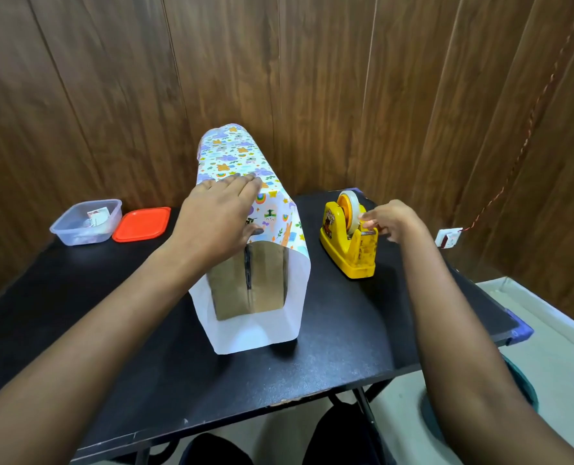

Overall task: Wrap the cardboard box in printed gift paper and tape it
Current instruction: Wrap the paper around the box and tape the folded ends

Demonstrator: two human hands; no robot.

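A long cardboard box (250, 281) lies lengthwise in the middle of the black table (346, 347), with printed gift paper (235, 152) wrapped round it. The paper's white inside sticks out past the box's open near end. My left hand (222, 216) rests flat on top of the paper with straight fingers, holding the wrap down. At the right stands a yellow tape dispenser (349, 245) with a roll of clear tape. My right hand (391, 219) pinches the tape end at the dispenser's cutter.
A clear plastic container (86, 223) and its orange lid (141, 223) sit at the table's back left. A wooden panel wall stands close behind. The table's right edge drops to a pale floor, and a wall socket (448, 238) with a wire is on the right.
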